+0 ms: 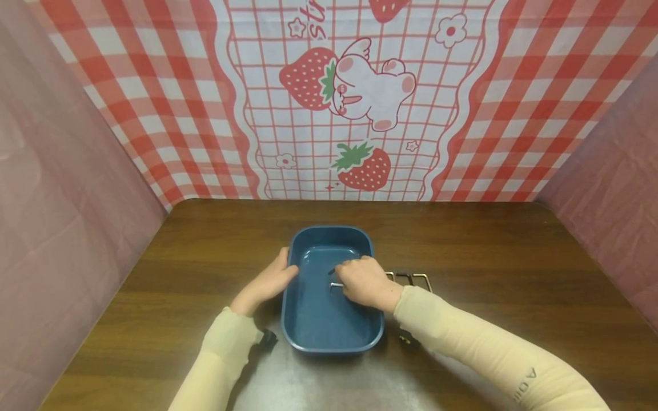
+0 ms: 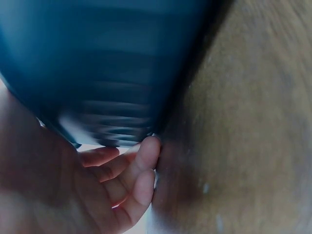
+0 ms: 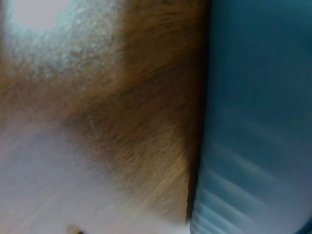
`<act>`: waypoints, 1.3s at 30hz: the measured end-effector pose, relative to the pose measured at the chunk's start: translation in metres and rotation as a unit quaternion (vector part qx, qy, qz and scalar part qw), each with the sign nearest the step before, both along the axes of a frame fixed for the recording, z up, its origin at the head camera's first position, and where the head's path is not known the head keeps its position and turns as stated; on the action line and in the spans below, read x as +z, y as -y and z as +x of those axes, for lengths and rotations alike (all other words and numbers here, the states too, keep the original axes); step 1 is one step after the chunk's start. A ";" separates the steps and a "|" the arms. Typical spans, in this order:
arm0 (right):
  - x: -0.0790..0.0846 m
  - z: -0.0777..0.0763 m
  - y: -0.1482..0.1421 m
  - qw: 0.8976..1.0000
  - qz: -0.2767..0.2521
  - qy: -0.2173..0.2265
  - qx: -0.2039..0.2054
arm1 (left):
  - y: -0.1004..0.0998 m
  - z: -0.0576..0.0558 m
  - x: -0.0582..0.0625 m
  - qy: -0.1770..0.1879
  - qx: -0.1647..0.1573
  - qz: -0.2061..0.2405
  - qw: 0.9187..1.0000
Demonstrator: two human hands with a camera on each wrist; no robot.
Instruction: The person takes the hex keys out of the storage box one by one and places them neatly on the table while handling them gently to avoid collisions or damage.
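A deep blue rectangular bin (image 1: 329,325) with rounded corners stands on the table. My left hand (image 1: 268,281) holds its left side, the thumb over the rim and the fingers along the outer wall. In the left wrist view those fingers (image 2: 144,187) lie low by the ribbed wall, close to the tabletop. Reaching over the right rim, my right hand (image 1: 367,279) is curled inside the bin around thin bent metal rods (image 1: 336,284). One silver end and one dark end stick out past its fingers; the rest is hidden in the fist.
Several thin bent rods, gold and black (image 1: 422,277), lie on the brown wooden table (image 1: 493,257) just right of the bin, partly behind my right wrist. A red-checked strawberry cloth (image 1: 360,114) hangs at the back, with pink cloth on both sides.
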State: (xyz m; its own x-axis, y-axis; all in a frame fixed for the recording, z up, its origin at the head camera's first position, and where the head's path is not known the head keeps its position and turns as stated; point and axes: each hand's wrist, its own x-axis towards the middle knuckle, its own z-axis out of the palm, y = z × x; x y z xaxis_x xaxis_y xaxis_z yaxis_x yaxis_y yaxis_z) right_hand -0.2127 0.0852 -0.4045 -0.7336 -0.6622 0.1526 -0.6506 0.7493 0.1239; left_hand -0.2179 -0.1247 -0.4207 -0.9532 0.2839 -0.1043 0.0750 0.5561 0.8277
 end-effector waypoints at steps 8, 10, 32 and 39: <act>0.000 0.000 0.000 1.000 0.006 -0.001 -0.002 | 0.000 0.000 0.000 0.001 0.005 0.000 1.000; 0.000 0.001 0.000 1.000 0.005 -0.003 -0.003 | 0.000 0.000 0.000 0.000 0.005 0.003 1.000; -0.002 -0.002 -0.001 0.992 -0.126 0.003 -0.015 | 0.000 0.001 0.001 0.006 -0.001 0.009 1.000; -0.002 -0.002 -0.002 0.988 -0.153 0.008 -0.020 | 0.001 0.001 0.000 0.003 -0.004 0.013 1.000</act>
State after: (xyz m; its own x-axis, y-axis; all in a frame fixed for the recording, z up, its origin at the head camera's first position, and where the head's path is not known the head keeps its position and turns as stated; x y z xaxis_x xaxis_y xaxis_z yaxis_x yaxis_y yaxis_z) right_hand -0.2151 0.0871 -0.4063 -0.7617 -0.5579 0.3296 -0.6203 0.7749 -0.1219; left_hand -0.2164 -0.1253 -0.4204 -0.9502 0.2941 -0.1034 0.0737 0.5342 0.8421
